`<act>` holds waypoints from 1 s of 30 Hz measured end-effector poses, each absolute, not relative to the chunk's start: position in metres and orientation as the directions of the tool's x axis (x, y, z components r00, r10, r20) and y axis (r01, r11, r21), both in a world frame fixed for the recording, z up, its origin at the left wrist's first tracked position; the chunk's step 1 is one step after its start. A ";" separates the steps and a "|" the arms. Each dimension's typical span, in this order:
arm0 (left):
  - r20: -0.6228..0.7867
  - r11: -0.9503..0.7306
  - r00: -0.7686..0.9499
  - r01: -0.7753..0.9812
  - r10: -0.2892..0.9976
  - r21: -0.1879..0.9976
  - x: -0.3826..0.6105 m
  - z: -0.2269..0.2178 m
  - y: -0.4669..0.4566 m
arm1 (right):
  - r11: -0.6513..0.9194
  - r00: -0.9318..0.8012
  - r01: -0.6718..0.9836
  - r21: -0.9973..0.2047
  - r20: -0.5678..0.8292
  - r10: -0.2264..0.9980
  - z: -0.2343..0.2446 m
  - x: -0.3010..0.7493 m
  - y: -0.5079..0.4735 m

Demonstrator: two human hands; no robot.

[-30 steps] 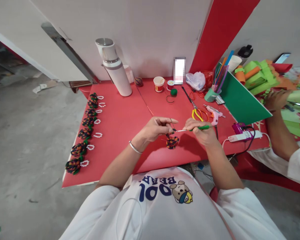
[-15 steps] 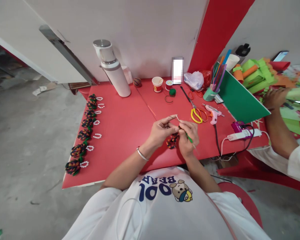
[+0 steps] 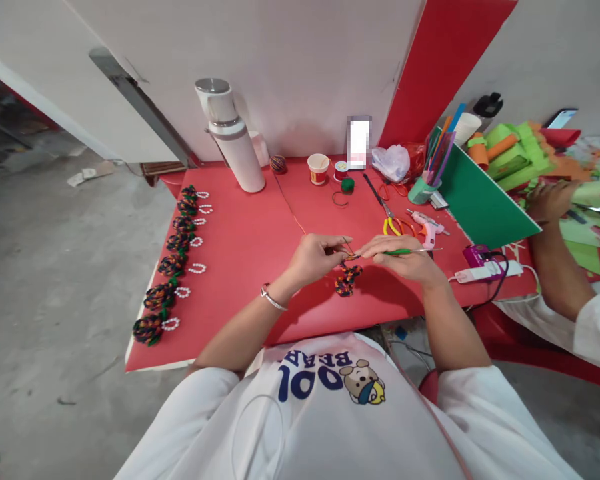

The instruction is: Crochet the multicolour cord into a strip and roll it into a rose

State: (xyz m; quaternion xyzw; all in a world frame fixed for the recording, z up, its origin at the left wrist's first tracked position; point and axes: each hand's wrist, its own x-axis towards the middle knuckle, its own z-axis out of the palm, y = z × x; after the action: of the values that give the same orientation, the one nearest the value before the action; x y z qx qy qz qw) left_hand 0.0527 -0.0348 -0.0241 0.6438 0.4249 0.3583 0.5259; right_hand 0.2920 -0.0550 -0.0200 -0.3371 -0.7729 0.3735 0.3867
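My left hand [image 3: 316,257] pinches the top of a small multicoloured yarn flower [image 3: 347,280] that hangs just above the red table [image 3: 240,247]. My right hand [image 3: 403,259] grips a green-handled crochet hook [image 3: 405,252], its tip pointing left into the yarn between my two hands. A thin strand of yarn [image 3: 290,210] runs from my hands back across the table to a yarn ball [image 3: 278,164] near the wall.
Several finished yarn flowers with white bead loops [image 3: 173,263] line the table's left edge. A white flask [image 3: 230,137], cup [image 3: 318,168], scissors [image 3: 390,220], glue gun [image 3: 427,227] and pen pot [image 3: 423,190] stand behind. Another person's hand [image 3: 553,200] works at coloured paper, right.
My right hand has swung the crochet hook from pointing up and back to lying level, tip leftward into the yarn. The hands moved apart a little; the flower hangs slightly lower.
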 end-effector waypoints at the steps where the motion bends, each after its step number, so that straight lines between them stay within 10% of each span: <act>1: 0.039 -0.123 0.355 0.216 0.934 0.969 0.053 -0.025 -0.035 | 0.525 -0.481 0.276 -0.805 0.358 0.801 -0.017 0.291 -0.056; 8: 0.068 -0.145 0.264 0.283 0.962 0.948 0.054 -0.035 -0.031 | 0.770 -0.498 0.440 -0.463 0.588 0.638 -0.027 0.273 -0.066; 16: -0.248 0.363 0.426 -0.214 0.870 0.907 0.055 -0.039 -0.026 | 0.732 -0.319 0.658 -0.175 0.816 0.482 -0.069 0.249 -0.077; 22: -0.310 0.453 0.519 -0.173 0.796 0.874 0.046 -0.029 -0.019 | 0.804 -0.274 0.493 -0.332 0.818 0.505 -0.063 0.252 -0.076; 30: -0.218 0.283 0.535 -0.042 0.816 0.958 0.039 -0.023 -0.014 | 0.518 -0.422 0.130 -0.846 0.425 0.801 -0.026 0.280 -0.062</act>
State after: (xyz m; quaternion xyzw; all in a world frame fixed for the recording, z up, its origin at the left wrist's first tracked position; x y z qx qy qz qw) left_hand 0.0393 -0.0139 -0.0232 0.5161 0.3749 0.3032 0.7079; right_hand 0.2795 -0.0616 -0.0258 -0.3092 -0.7520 0.3815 0.4398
